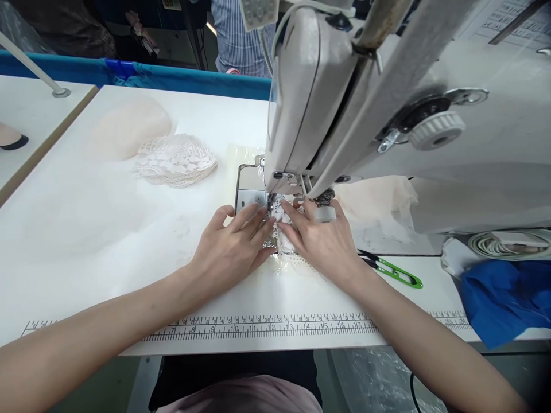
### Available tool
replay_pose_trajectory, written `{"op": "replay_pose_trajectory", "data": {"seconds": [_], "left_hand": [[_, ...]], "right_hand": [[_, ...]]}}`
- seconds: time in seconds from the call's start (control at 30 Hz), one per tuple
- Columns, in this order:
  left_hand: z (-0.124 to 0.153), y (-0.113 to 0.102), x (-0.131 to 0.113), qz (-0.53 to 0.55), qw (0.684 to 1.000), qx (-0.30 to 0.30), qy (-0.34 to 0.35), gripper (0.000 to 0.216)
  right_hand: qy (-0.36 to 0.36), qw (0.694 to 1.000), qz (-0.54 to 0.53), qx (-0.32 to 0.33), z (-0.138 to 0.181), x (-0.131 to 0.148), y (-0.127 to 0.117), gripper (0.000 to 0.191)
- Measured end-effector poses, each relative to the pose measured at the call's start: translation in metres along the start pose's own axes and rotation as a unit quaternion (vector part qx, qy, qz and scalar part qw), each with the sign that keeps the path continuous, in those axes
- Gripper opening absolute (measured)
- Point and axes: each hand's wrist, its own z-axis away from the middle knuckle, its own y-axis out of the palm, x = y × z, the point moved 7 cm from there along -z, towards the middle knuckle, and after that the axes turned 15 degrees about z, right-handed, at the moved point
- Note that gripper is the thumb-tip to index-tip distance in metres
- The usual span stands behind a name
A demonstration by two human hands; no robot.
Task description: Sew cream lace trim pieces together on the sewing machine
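White lace lies under the presser foot of a sewing machine, partly hidden by my fingers. My left hand rests palm down at the left of the foot, fingers stretched out and fingertips at the lace edge. From the right, my right hand lies on the lace with its fingers spread close to the needle area. A pile of white lace pieces sits to the left on the table, beside a sheer pale cloth stack.
Green thread snips lie right of my right hand. Beyond them are a blue cloth and a coiled pale tape. More pale fabric lies behind the machine head. A printed ruler runs along the table's front edge. Another person stands opposite.
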Motion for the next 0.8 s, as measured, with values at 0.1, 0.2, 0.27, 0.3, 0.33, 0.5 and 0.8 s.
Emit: {"op": "replay_pose_trajectory", "data": {"seconds": [0.1,0.2,0.27,0.3,0.33,0.5,0.8], "left_hand": [[0.000,0.000,0.002,0.015,1.000,-0.003,-0.005,0.030],[-0.001,0.001,0.004,0.022,1.000,-0.002,-0.012,0.031],[-0.001,0.001,0.004,0.018,1.000,-0.003,-0.011,0.031],[-0.002,0.001,0.004,0.014,1.000,-0.004,-0.009,0.031],[-0.002,0.001,0.004,0.010,1.000,-0.006,-0.008,0.031],[-0.003,0.000,0.004,-0.009,1.000,-0.019,-0.001,0.029],[-0.014,0.006,0.024,0.130,0.990,0.057,-0.025,0.029]], "right_hand": [[-0.001,1.000,-0.007,0.000,0.000,0.000,0.001,0.040],[0.001,1.000,-0.013,0.005,-0.001,-0.001,0.004,0.039],[0.001,1.000,-0.015,0.003,-0.002,-0.002,0.004,0.038],[0.000,1.000,-0.017,0.000,-0.002,-0.003,0.003,0.037],[-0.001,1.000,-0.023,-0.006,-0.002,-0.004,0.001,0.037],[-0.020,0.990,-0.137,0.017,0.001,-0.006,-0.011,0.032],[0.055,0.945,-0.309,0.093,0.003,-0.008,-0.005,0.021]]}}
